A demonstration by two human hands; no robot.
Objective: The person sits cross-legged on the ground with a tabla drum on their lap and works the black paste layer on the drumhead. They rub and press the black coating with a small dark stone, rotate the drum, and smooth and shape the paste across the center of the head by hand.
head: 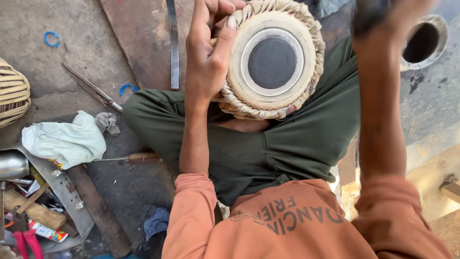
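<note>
Person sits cross-legged on a concrete floor (62, 62), small hand drum (274, 60) resting in the lap on dark green trousers (287, 144). Drum faces up at the camera: pale skin, black round patch in the centre, braided straw-coloured ring around its rim.

Left hand (207, 52) is clamped on the drum's left rim — thumb lies across the braided edge and touches the pale skin, other fingers curl over the top edge. Right hand (378, 14) is raised at the top edge of the view, right of the drum and apart from it, blurred; it looks closed round something dark, but can't tell what it is or how firm the hold is. Orange sleeves on both arms.

Behind the drum, a flat metal strip (173, 43) lies on a rusty plate, running towards the top edge. A round dark opening w/ metal rim (424, 42) sits at the top right corner.

On the floor to the left: long metal tool (91, 87) lying diagonal, two blue ring scraps (51, 38), pale green cloth (64, 140) bunched up, wood-handled awl (129, 157) just beside the knee. Woven basket (12, 93) at the left edge. Bottom left corner — clutter of tools incl. red-handled pliers (24, 237), wooden block (33, 211), metal bowl (12, 164).
</note>
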